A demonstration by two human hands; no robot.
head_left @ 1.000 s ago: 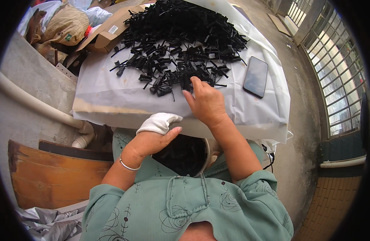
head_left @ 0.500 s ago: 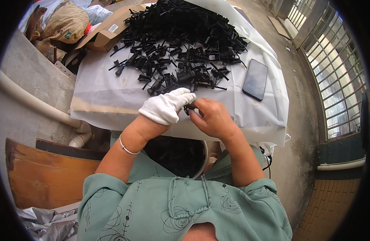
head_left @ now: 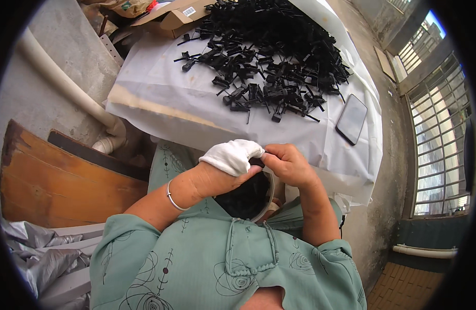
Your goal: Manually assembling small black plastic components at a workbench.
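While the two hands meet just above the person's lap, the left hand (head_left: 228,161) — its fingers wrapped in a white cloth glove or rag — presses up against the bare right hand (head_left: 288,164), and a small black plastic part (head_left: 257,162) shows as a dark sliver pinched between them. The right hand's fingers are curled together on that part; the left hand's covered fingertips close on it from the other side. How much of the part each hand grips I cannot tell, since the cloth and the knuckles hide most of it.

Directly beneath the hands sits a round pale-rimmed bucket (head_left: 269,192) filled with more dark pieces, resting between the person's knees. A thin silver bangle (head_left: 172,198) circles the left wrist, and both forearms come out of short green patterned sleeves.

Beyond the hands stretches the tabletop (head_left: 160,88), covered with a white plastic sheet that hangs over its near edge. A large heap of black plastic parts (head_left: 279,46) lies on the far half — loose pieces trail out toward the near side, well apart from the hands. A dark rectangular smartphone (head_left: 351,119) lies flat on the sheet to the right of the heap. A brown cardboard box (head_left: 173,18) stands at the far left corner, touching the heap's edge.
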